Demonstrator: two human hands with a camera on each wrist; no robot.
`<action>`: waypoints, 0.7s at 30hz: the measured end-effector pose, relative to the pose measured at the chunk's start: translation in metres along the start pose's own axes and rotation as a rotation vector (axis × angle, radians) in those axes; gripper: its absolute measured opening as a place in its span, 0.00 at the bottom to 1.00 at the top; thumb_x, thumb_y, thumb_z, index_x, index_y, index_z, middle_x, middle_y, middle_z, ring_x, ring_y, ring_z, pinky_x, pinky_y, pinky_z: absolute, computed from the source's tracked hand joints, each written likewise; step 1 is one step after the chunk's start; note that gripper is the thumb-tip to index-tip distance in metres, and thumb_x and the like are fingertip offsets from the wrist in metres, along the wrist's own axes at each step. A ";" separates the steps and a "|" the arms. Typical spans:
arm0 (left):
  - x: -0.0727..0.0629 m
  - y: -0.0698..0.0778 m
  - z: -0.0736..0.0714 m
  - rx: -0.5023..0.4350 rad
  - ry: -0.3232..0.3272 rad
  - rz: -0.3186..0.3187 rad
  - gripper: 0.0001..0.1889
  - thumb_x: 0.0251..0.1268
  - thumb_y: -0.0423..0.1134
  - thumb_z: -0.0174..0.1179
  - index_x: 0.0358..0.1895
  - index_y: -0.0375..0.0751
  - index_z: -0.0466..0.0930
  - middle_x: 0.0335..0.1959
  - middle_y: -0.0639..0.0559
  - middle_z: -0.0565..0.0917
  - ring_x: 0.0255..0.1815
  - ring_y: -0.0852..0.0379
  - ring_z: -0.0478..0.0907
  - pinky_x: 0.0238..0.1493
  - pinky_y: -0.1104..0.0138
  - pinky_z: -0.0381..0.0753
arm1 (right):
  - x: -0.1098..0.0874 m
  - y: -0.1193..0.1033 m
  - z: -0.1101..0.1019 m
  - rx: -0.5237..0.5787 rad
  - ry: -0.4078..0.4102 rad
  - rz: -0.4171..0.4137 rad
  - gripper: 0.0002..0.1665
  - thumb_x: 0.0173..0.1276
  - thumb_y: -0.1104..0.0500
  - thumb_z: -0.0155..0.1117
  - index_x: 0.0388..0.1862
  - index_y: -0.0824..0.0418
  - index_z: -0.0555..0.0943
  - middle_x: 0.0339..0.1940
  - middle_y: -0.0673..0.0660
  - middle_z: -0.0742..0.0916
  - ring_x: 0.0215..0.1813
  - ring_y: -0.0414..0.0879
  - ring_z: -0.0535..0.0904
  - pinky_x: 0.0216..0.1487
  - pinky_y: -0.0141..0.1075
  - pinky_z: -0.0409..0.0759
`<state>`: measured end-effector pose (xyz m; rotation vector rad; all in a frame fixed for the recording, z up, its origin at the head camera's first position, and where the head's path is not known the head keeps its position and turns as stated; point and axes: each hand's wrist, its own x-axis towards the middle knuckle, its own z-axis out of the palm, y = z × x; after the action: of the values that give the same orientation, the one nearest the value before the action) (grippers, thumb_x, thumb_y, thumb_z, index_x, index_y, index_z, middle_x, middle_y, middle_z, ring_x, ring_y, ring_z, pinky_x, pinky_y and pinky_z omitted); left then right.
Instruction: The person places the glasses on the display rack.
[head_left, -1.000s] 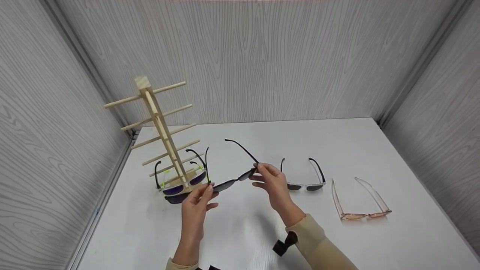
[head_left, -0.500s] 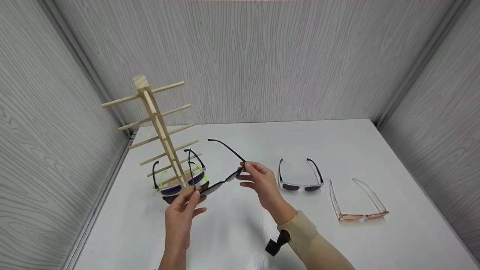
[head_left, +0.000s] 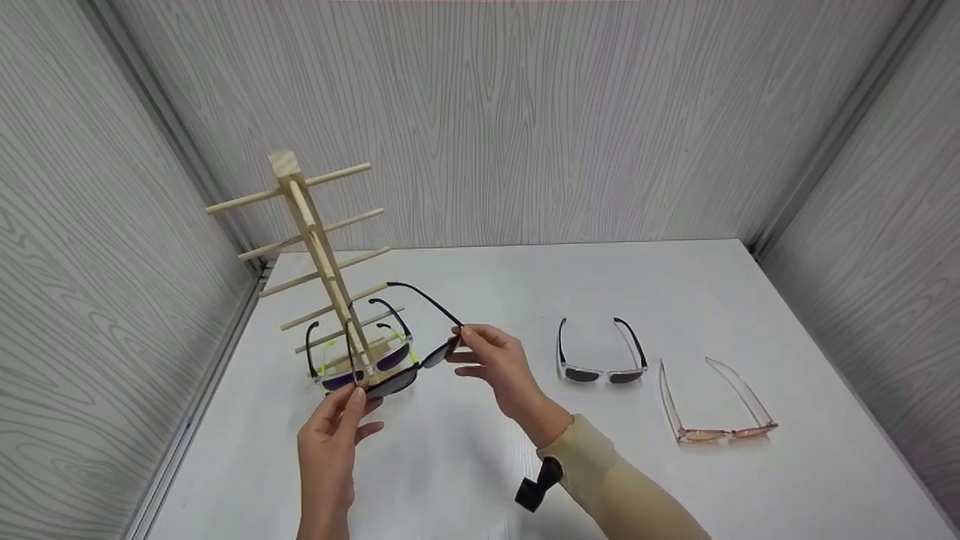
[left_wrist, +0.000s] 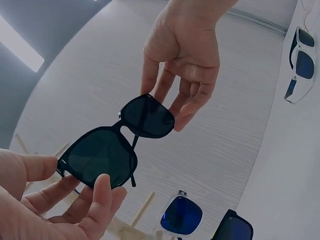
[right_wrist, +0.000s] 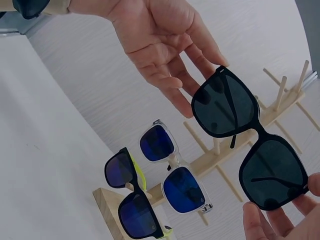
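Black sunglasses [head_left: 395,384] with dark lenses are held up off the table, temples unfolded and pointing away from me. My left hand [head_left: 330,435] pinches the left hinge corner between thumb and fingers. At the opposite corner, my right hand [head_left: 502,371] pinches the frame the same way. Behind the sunglasses stands a wooden rack [head_left: 319,247] with side pegs. Its low pegs carry clear-framed sunglasses [right_wrist: 182,190] with blue lenses and, beneath them, black-and-yellow sunglasses [right_wrist: 136,212]. In the head view the held pair partly hides both.
Clear-framed sunglasses with black temples [head_left: 604,375] lie unfolded on the white table [head_left: 480,480], right of my right hand. Farther right lie pink-tinted transparent glasses [head_left: 727,433]. Pale wood-grain panels [head_left: 487,120] enclose the back and sides.
Both hands have carried the black sunglasses left and slightly toward me, so they now overlap the rack's lower part in the head view. The grip looks the same.
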<state>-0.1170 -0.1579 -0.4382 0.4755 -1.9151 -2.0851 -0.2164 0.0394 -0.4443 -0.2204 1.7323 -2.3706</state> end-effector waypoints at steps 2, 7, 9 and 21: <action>0.001 0.001 -0.003 0.025 0.014 0.024 0.19 0.66 0.45 0.56 0.54 0.35 0.76 0.48 0.45 0.78 0.42 0.54 0.82 0.36 0.65 0.83 | 0.001 -0.001 0.005 -0.007 -0.007 -0.002 0.19 0.67 0.52 0.61 0.48 0.65 0.79 0.43 0.59 0.82 0.45 0.55 0.82 0.41 0.41 0.82; 0.002 0.004 -0.009 0.031 0.040 0.071 0.19 0.67 0.44 0.56 0.53 0.35 0.77 0.48 0.46 0.78 0.42 0.53 0.82 0.35 0.65 0.84 | 0.005 -0.001 0.018 -0.017 -0.004 -0.006 0.18 0.68 0.54 0.59 0.49 0.66 0.79 0.41 0.59 0.82 0.44 0.56 0.82 0.41 0.42 0.83; 0.003 0.004 -0.012 0.033 0.054 0.077 0.18 0.67 0.45 0.56 0.53 0.35 0.77 0.47 0.46 0.78 0.41 0.53 0.82 0.35 0.65 0.84 | 0.006 -0.001 0.023 -0.018 0.005 0.002 0.18 0.67 0.54 0.60 0.49 0.66 0.79 0.41 0.59 0.83 0.44 0.57 0.82 0.41 0.42 0.83; 0.016 0.005 -0.023 0.034 0.111 0.121 0.19 0.67 0.45 0.56 0.51 0.34 0.78 0.45 0.46 0.79 0.40 0.53 0.82 0.33 0.67 0.83 | 0.014 0.002 0.040 -0.089 0.024 -0.022 0.18 0.67 0.53 0.60 0.48 0.66 0.80 0.39 0.59 0.85 0.43 0.57 0.83 0.40 0.42 0.83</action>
<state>-0.1225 -0.1856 -0.4359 0.4602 -1.8707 -1.9122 -0.2208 -0.0021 -0.4344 -0.2260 1.8576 -2.3234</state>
